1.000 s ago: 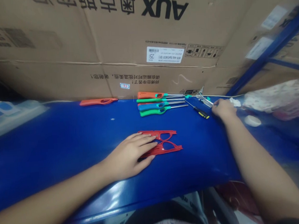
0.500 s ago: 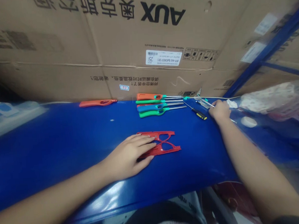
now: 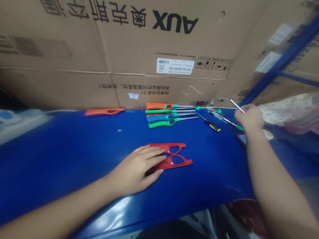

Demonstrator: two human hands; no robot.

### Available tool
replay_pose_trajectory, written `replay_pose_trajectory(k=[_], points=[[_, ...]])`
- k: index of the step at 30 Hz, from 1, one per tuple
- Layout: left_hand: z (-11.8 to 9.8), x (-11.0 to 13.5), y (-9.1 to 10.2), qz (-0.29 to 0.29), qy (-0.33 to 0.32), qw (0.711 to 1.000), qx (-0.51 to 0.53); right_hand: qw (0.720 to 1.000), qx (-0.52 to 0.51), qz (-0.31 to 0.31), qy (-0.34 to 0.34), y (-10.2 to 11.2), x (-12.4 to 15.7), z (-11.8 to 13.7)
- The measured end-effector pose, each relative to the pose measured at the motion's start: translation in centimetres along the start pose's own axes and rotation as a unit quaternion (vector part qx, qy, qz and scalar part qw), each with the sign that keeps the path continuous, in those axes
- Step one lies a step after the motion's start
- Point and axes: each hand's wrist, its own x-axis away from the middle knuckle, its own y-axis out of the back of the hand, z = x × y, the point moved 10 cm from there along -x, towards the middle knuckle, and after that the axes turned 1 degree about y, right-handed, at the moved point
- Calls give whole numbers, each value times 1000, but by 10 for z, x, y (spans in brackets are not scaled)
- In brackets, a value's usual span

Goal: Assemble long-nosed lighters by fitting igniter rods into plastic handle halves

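My left hand [image 3: 137, 168] lies flat over two red lighter casing halves [image 3: 180, 164], its fingers spread on their left part. The halves rest side by side on the blue table, their trigger openings showing to the right of my fingers. At the far right my right hand [image 3: 250, 119] is closed on a thin metal lighter tube [image 3: 237, 106], held up at a slant. A fine wire sticks out of the tube's far end. Below that hand lies another metal tube with a green end [image 3: 232, 123], beside several small metal pieces [image 3: 213, 111].
Several long-necked lighters, among them an orange one [image 3: 158, 105] and a green one [image 3: 162, 124], lie along the back. A black-and-yellow screwdriver [image 3: 211, 125] is to their right. An orange-red lighter casing [image 3: 104, 112] lies back left. A big cardboard box [image 3: 132, 45] stands behind.
My right hand has lifted the metal lighter tube from the pile of parts and moved right. The left hand stays on the red casing halves.
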Motion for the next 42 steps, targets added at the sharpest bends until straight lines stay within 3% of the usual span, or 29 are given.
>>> replay_pose_trajectory(k=[3, 9, 14, 17, 19, 22, 28, 32, 35, 42], points=[[1, 0, 1, -2, -2, 1000, -10, 997, -79, -13, 2, 11, 7, 17], [7, -2, 12, -12, 0, 999, -36, 957, -239, 61, 151, 4, 49, 99], [12, 0, 22, 17, 11, 1000, -21, 890, -319, 175, 276, -2, 111, 164], [27, 1, 42, -54, 102, 991, 64, 835, -371, 246, 324, 0, 144, 188], [45, 7, 53, -129, 206, 957, 159, 810, -388, 280, 339, 2, 159, 196], [60, 14, 43, -167, 308, 869, 350, 786, -413, 301, 348, 7, 170, 201], [67, 12, 11, -187, 353, 683, 612, 762, -406, 312, 398, 16, 182, 204], [79, 17, 0, -219, 385, 621, 646, 741, -391, 330, 435, 16, 190, 207], [85, 21, -2, -227, 397, 619, 638, 731, -387, 327, 458, 18, 192, 208], [87, 20, 9, -218, 345, 705, 581, 736, -350, 319, 484, 18, 190, 206]])
